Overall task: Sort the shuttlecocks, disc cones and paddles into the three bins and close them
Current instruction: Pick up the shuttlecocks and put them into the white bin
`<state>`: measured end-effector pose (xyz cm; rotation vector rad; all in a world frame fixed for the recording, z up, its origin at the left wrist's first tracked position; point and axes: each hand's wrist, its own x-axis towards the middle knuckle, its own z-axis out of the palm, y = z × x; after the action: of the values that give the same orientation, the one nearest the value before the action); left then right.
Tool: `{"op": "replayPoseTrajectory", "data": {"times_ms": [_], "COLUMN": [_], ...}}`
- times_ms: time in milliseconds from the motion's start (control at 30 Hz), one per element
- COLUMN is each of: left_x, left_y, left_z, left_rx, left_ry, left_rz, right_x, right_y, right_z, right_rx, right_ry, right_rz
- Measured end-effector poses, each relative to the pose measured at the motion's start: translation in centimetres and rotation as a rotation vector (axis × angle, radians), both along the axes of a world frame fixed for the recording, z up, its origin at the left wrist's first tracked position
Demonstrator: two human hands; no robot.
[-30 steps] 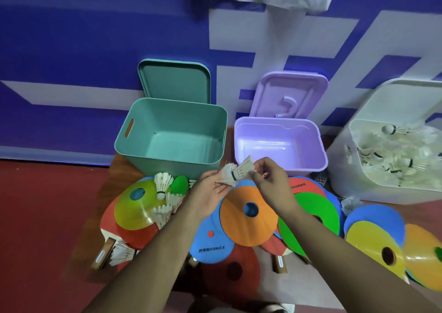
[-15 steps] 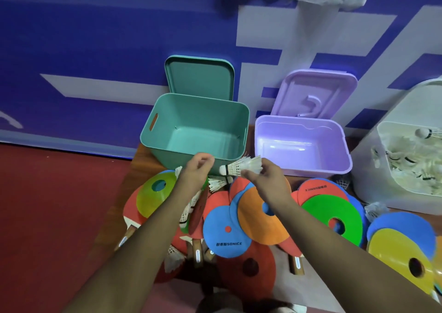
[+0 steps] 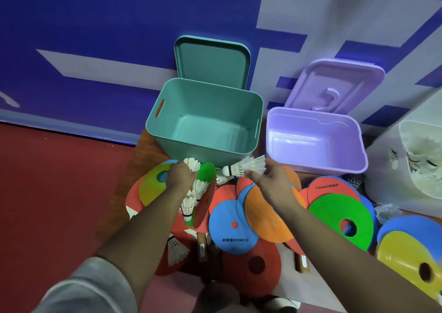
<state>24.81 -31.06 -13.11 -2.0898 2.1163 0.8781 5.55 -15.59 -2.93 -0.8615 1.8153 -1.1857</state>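
My right hand (image 3: 275,183) pinches a white shuttlecock (image 3: 246,168) by its feather skirt, the black-banded cork pointing to nine o'clock. A second skirt seems nested behind it, though I cannot be sure. My left hand (image 3: 180,177) lies knuckles-up on the pile. A feathered shuttlecock skirt (image 3: 192,164) sticks out at its twelve o'clock, but my fingers are hidden underneath, so I cannot tell whether they grip it.

At six o'clock from my right hand lies a blue paddle face (image 3: 233,226) with a red dot, printed "SONICE" after some characters too small to read. At three o'clock a red paddle face (image 3: 330,188) carries upside-down print I cannot make out.

Flat, glossy disc cones overlap around them: an orange cone (image 3: 265,217), a green cone (image 3: 339,219) and a yellow cone (image 3: 406,257).

At twelve o'clock stands the smooth teal bin (image 3: 153,121), its lid (image 3: 212,61) upright behind. At one o'clock is the purple bin (image 3: 315,162), with the purple lid (image 3: 334,85) propped behind. At three o'clock the white bin (image 3: 387,169), cut off by the frame edge, holds blurred shuttlecocks.
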Motion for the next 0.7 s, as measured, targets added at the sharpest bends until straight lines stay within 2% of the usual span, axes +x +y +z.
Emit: {"op": "replayPoseTrajectory", "data": {"times_ms": [67,233,400,567,700], "left_x": [0.1,1.0,3.3,1.0,-3.0], "left_y": [-0.1,0.0,1.4,3.2,4.1], "left_z": [-0.1,1.2,3.6,8.9,12.4], "left_rx": [-0.005,-0.02,-0.06,-0.038,-0.054], "left_ry": [-0.008,0.102,0.402,0.707,0.811], "left_rz": [0.003,0.012,-0.001,-0.179,-0.311], "right_x": [-0.1,-0.7,-1.6,-2.5,-4.3], "right_y": [0.0,-0.1,-1.0,-1.2,0.0], "right_z": [0.0,0.9,2.5,5.4,7.1], "right_rx": [0.008,0.006,-0.017,-0.111,-0.132], "right_ry": [-0.01,0.036,0.045,0.087,0.156], "right_rz": [0.002,-0.033,-0.042,0.011,0.047]}}
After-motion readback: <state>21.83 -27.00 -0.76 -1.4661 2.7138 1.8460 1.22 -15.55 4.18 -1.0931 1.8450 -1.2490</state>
